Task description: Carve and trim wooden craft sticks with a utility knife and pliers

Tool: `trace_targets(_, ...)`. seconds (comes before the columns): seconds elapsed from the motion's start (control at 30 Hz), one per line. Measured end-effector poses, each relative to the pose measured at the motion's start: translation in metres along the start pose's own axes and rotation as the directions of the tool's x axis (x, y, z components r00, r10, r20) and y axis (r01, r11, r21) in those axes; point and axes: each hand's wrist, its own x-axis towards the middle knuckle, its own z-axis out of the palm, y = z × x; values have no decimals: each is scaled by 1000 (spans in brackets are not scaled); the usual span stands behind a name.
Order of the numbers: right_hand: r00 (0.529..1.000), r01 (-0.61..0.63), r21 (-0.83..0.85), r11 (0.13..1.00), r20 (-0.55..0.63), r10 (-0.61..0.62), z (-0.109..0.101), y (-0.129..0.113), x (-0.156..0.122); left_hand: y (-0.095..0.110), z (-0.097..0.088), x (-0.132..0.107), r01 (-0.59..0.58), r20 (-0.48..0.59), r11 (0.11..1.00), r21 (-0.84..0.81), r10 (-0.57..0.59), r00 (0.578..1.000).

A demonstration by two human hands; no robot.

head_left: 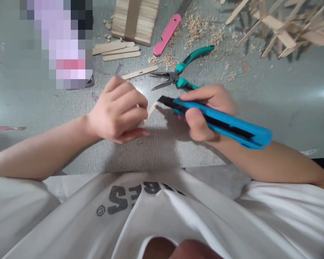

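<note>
My left hand (118, 109) is closed around a thin wooden craft stick (152, 109), whose free end juts out to the right over the grey table (286, 104). My right hand (205, 111) grips a blue utility knife (218, 120). The knife's black tip (164, 100) points left and nearly touches the end of the stick. Both forearms rest near the table's front edge.
Teal-handled needle-nose pliers (183, 70) lie just behind my hands. A pink knife (167, 34), a banded bundle of sticks (136, 19), loose sticks (116, 50), wood shavings (197, 28) and a glued stick structure (286, 25) lie further back. A blurred patch covers the upper left.
</note>
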Motion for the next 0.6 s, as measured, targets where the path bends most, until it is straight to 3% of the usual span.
trace_targets(0.07, 977, 206, -47, 978, -43, -208, 8, 4, 4, 15, -2, 5, -84, 165, 995, -61, 93, 982)
trace_targets(0.13, 943, 304, -132, 944, 183, -278, 15, 6, 7, 34, -2, 10, -224, 278, 961, -161, 262, 924)
trace_targets(0.23, 900, 317, -222, 922, 378, -219, 24, 3, 9, 63, 5, 16, -594, 159, 786, -170, 617, 771)
trace_targets(0.3, 875, 362, -251, 898, 423, -234, 28, 2, 9, 83, 11, 19, -713, 173, 691, -119, 721, 671)
trace_targets(0.33, 857, 399, -287, 871, 456, -242, 30, 3, 10, 93, 14, 20, -724, 196, 680, -118, 730, 654)
trace_targets(0.43, 844, 450, -328, 831, 459, -276, 32, 10, 16, 128, 22, 27, -702, 280, 707, -85, 694, 664)
trace_targets(0.53, 856, 447, -252, 858, 400, -328, 31, 16, 22, 170, 32, 39, -611, 374, 792, -16, 571, 731)
trace_targets(0.6, 860, 452, -224, 863, 365, -356, 34, 9, 25, 197, 46, 52, -544, 431, 839, -30, 502, 750)
